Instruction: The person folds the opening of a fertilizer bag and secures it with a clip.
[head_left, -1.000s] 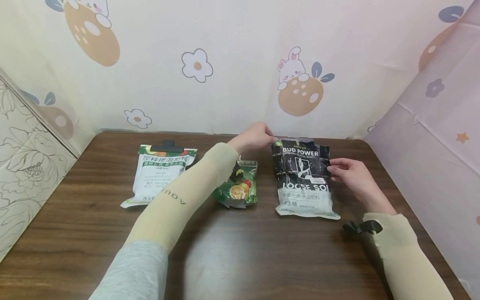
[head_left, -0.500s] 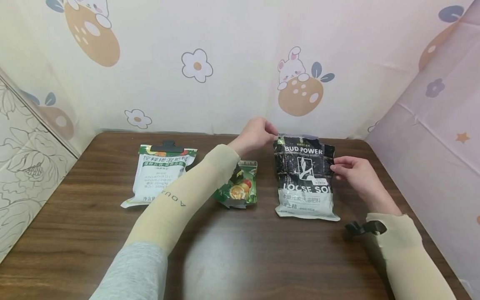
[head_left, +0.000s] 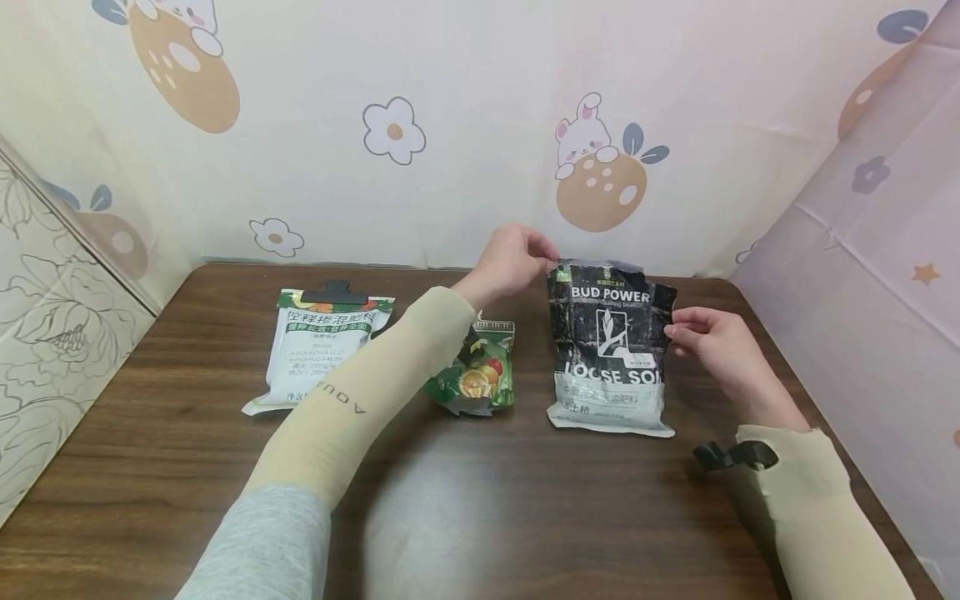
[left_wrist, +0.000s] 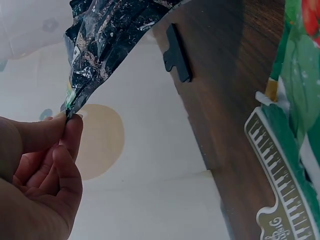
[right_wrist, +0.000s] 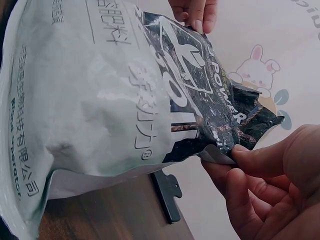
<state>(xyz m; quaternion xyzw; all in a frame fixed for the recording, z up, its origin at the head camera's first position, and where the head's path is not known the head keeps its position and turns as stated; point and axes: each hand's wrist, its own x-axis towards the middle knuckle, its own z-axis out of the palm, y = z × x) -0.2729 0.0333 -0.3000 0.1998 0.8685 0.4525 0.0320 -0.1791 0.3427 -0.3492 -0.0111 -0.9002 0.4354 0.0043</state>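
A black and white fertilizer bag, printed BUD POWER and LOOSE SOIL, stands on the right half of the table with its crumpled top raised. My left hand pinches its top left corner between thumb and index finger, plain in the left wrist view, where the bag's black film hangs from the fingertips. At the right edge my right hand pinches the black film, thumb in front. From the right wrist, the bulging white lower part fills the view. A black clip lies on the table behind the bag, hidden from the head view.
A green fruit-print pouch lies mid-table, partly under my left forearm; its piano-key clip shows close up. Farther left lies a white fertilizer bag with a black clip on top. A patterned curtain hangs behind the table.
Both hands have risen a little and shifted slightly right, drawing the top of the fertilizer bag upward. Its bottom end has barely moved, and the pouch and white bag are where they were.
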